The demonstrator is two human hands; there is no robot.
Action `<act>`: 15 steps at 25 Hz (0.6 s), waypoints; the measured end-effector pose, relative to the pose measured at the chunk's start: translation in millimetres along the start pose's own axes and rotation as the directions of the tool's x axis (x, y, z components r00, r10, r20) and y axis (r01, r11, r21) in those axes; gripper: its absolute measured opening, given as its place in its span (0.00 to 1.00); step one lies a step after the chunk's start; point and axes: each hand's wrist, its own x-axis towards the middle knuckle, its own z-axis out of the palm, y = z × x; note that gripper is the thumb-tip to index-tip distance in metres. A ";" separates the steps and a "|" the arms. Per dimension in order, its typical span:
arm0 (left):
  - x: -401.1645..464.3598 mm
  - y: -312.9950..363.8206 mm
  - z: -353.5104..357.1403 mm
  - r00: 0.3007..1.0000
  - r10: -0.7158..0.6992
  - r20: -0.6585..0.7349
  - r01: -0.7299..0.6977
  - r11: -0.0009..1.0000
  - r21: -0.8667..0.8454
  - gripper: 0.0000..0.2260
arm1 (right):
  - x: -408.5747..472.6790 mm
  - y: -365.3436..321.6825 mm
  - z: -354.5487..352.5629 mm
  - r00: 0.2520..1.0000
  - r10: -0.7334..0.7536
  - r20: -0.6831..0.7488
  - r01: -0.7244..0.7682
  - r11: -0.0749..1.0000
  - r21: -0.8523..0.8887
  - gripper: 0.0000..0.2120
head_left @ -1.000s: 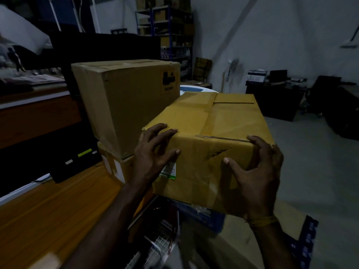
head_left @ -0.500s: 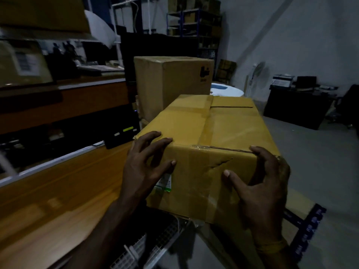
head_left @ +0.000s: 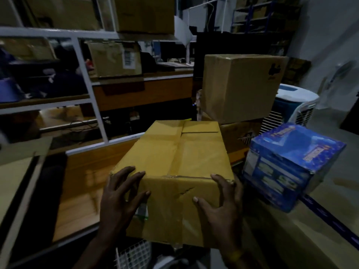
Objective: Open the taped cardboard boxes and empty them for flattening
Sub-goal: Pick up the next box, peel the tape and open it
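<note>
At nine o'clock a flat cardboard sheet lies at the worktop's left edge, with the white rack behind it at eleven; both have come into view in the last second as the head swung left, while the box kept its place between the hands. That reads as the box being carried across to the worktop, tape uncut and flaps closed, so opening has not begun. The left hand has its grip spread wide, fingers splayed over the near left corner and top edge. The right hand clamps the near right corner, thumb on the front face and fingers curled over the top edge. The box sits at six o'clock, its far end over the bare wood. Free room lies to the left, between sheet and box. At one o'clock stacked cartons stand close behind, and at three a blue box sits just beside its right side, so that side is tight.
</note>
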 end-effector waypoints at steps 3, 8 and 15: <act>-12.9 -13.1 -16.7 0.996 -0.082 -0.033 0.082 0.996 0.023 0.22 | -1.2 -8.7 17.6 0.997 -0.059 0.038 0.059 0.998 0.011 0.38; -25.7 -12.1 -38.0 0.966 -0.157 -0.205 0.164 0.986 0.019 0.23 | 22.8 -29.5 36.9 0.971 -0.190 0.142 0.182 0.981 0.067 0.37; -61.8 -49.7 -31.8 0.839 -0.357 -0.411 0.384 0.923 -0.019 0.26 | 40.8 -42.5 90.1 0.887 -0.351 0.299 0.302 0.933 0.198 0.50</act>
